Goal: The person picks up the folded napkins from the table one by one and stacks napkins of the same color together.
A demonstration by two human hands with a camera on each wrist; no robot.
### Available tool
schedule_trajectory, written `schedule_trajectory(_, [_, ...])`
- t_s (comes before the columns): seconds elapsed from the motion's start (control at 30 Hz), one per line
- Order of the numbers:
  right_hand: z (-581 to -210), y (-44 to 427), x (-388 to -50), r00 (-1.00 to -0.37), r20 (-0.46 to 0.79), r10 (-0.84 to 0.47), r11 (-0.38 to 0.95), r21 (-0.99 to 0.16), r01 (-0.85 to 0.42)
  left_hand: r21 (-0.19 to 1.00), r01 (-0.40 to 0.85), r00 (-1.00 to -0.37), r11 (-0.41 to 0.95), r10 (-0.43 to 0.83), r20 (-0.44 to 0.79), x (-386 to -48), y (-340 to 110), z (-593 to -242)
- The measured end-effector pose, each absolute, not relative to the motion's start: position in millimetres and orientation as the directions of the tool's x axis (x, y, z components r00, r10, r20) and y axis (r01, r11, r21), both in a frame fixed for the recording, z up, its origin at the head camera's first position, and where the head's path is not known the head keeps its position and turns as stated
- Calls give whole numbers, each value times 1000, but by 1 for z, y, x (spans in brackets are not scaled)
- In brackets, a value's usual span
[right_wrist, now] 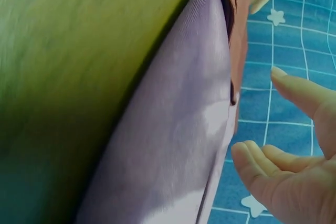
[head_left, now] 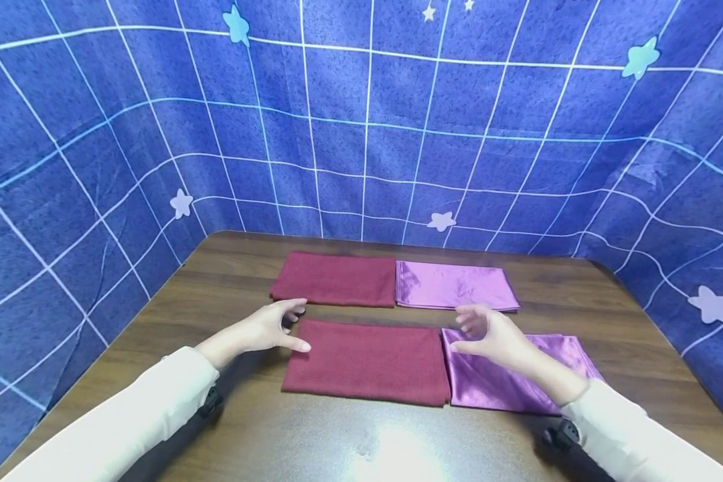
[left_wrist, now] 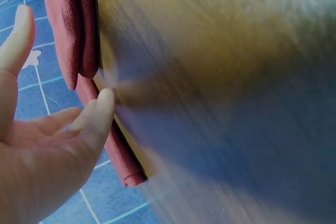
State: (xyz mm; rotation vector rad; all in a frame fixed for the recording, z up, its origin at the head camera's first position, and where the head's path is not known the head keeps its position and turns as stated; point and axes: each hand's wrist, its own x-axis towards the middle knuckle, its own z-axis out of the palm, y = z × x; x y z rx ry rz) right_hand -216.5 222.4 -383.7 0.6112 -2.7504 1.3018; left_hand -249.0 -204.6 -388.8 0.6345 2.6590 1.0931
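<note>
My left hand (head_left: 270, 328) hovers at the left end of the front dark red folded cloth (head_left: 367, 361), thumb and fingers spread apart with nothing between them. Over the front shiny purple folded cloth (head_left: 488, 385) is my right hand (head_left: 499, 338), its fingers loosely bent and holding nothing. In the left wrist view the red cloth's folded edge (left_wrist: 86, 24) lies beyond the left hand (left_wrist: 47, 156). The right wrist view has the purple cloth (right_wrist: 173, 103) beside the right hand (right_wrist: 294, 182), with a gap between them.
Behind the front pair lie another dark red folded cloth (head_left: 337, 278) and a lighter purple folded cloth (head_left: 452, 284), side by side. All rest on a brown wooden table (head_left: 235, 428). A blue curtain (head_left: 337, 134) with white grid lines and stars surrounds its back and sides.
</note>
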Motion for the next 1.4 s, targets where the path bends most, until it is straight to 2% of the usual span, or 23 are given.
schedule_trajectory(0.17, [-384,217,-215,-929,147,-339,507,-803,-312,719,289,-897,632,442,-28,-244,-204,-388])
schedule_trajectory(0.47, [-385,210,-209,-949,62,-310,482,-850,-213,710,272,-916,650,402,-17,-237,-202,-390])
schedule_trajectory(0.87, [-388,204,-202,-965,-8,-263,509,-850,-132,720,261,-932,643,363,13,-233,-198,-394])
schedule_trajectory(1.0, [-389,202,-201,-968,-23,-251,493,-864,-107,721,215,-947,659,320,-11,-232,-194,-395])
schedule_trajectory(1.17, [-391,200,-200,-969,-52,-241,443,-894,-63,710,123,-968,693,241,-68,-230,-188,-397])
schedule_trajectory(1.4, [-391,200,-200,-960,-107,-258,315,-949,21,627,83,-982,774,172,-83,-225,-179,-394])
